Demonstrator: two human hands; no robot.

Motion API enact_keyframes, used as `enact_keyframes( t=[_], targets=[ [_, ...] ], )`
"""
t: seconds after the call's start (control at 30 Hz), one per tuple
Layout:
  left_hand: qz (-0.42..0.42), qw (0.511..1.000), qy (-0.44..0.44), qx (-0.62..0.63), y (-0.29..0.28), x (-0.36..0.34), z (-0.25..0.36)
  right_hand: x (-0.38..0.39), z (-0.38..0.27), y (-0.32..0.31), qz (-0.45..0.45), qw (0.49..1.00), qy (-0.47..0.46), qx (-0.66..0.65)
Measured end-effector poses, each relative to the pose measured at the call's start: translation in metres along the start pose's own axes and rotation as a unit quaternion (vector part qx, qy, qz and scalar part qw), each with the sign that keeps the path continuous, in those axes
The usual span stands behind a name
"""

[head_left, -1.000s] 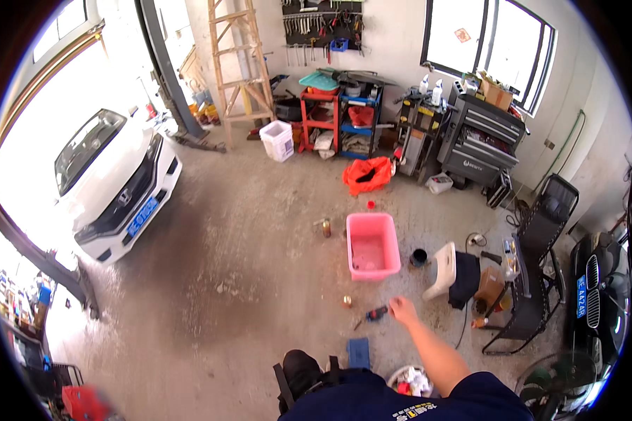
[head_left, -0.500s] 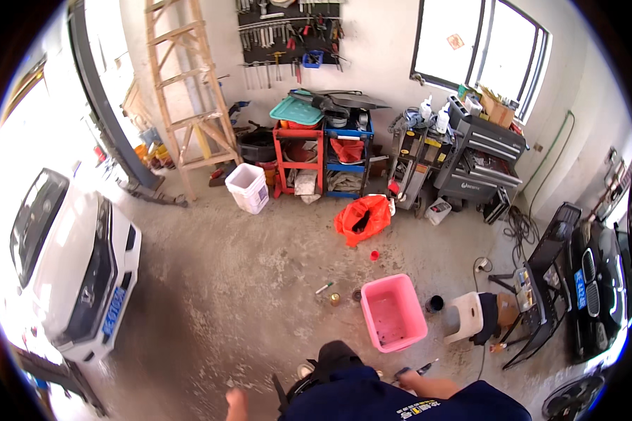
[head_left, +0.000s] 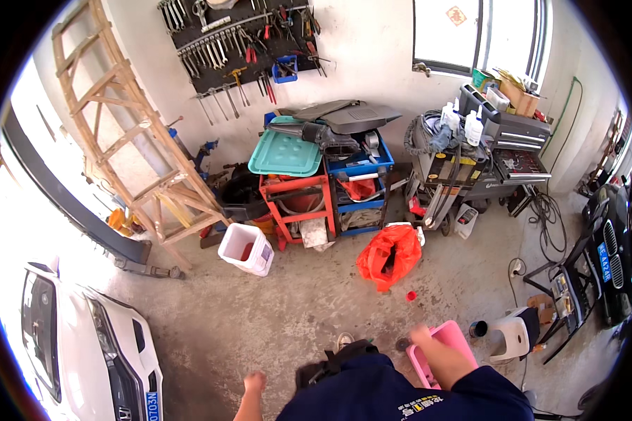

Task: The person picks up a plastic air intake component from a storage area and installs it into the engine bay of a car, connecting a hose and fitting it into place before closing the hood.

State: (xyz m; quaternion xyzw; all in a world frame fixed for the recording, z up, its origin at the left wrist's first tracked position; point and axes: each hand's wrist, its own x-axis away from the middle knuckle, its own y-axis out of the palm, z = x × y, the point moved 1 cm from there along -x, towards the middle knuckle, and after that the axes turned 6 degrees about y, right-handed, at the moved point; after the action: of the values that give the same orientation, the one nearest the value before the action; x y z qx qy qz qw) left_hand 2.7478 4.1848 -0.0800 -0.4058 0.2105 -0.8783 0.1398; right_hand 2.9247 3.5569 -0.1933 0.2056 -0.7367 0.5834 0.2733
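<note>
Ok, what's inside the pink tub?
In the pink tub, only pink inner surface shows beside the right forearm; I can make out no separate object. The forearm and navy shirt cover much of it, so anything lying there stays hidden.

Cars (head_left: 70,337): two, one left, one right. Ladder (head_left: 146,126): one, far left. Bag (head_left: 374,254): one. Tub (head_left: 455,338): one, near right. Hands (head_left: 255,382): two, near.

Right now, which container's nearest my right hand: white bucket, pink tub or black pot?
The pink tub: your right hand shows at its edge. The black pot stands right of it; the white bucket is well off left.
</note>
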Motion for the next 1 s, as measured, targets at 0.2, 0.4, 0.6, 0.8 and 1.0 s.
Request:
enact_keyframes(
  t=[0.2,0.4,0.6,0.8,1.0],
  targets=[
    [-0.072,0.990,-0.113,-0.035,-0.004,-0.048,0.012,-0.168,-0.322,-0.310,0.288,0.850,-0.082,-0.433],
    [-0.043,0.995,-0.094,0.007,-0.054,-0.215,0.122,-0.318,-0.466,-0.472,0.139,0.610,0.098,-0.774],
    [-0.006,0.988,0.083,0.131,-0.136,-0.408,0.319,-0.446,-0.448,-0.527,0.133,0.452,0.226,-0.853],
    [-0.167,0.945,0.189,0.210,-0.145,-0.456,0.603,-0.423,-0.477,-0.515,0.077,0.461,0.159,-0.869],
    [-0.278,0.864,0.212,0.363,-0.064,-0.507,0.748,-0.332,-0.511,-0.457,0.101,0.359,0.140,-0.917]
  ],
)
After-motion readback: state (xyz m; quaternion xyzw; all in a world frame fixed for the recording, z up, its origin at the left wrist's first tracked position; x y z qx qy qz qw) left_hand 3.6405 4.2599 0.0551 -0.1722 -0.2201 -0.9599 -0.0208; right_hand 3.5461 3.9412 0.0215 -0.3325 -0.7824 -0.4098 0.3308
